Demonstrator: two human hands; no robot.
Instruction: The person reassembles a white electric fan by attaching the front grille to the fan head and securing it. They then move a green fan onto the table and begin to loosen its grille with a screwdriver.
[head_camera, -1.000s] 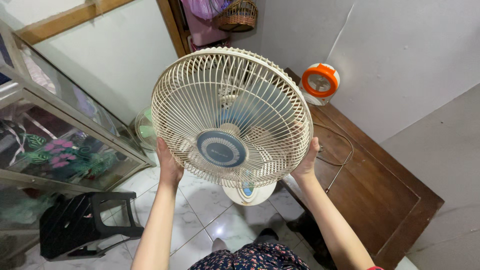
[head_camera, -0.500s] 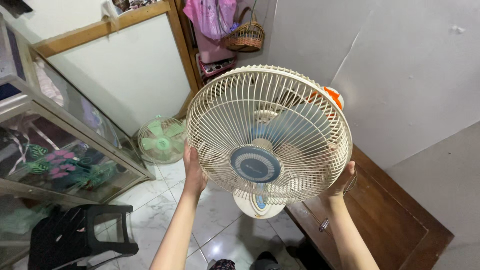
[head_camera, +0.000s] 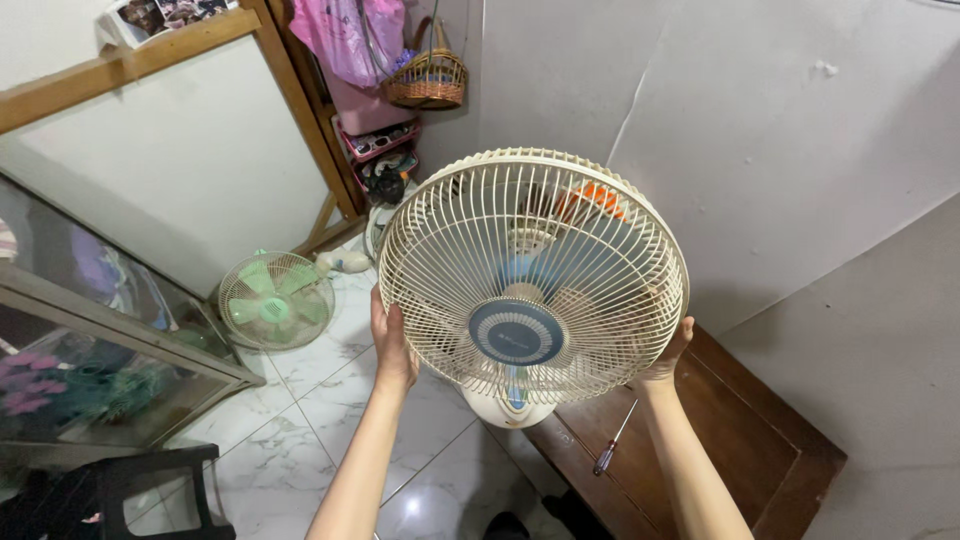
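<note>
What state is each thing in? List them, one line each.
Cream fan: held up off the floor, grille on, blades not blurred.
Left hand: gripping the grille's left rim.
Right hand: gripping the grille's right rim.
Green fan: standing on the tiled floor, untouched.
Screwdriver: lying flat on the wooden table.
Wicker basket: hanging on the wall.

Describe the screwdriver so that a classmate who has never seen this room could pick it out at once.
Start at the dark wooden table against the white wall, at lower right. Near its front edge, just below the cream fan held in both hands, lies the screwdriver. It is the only slim tool there, with a thin metal shaft and a dark handle.
</note>
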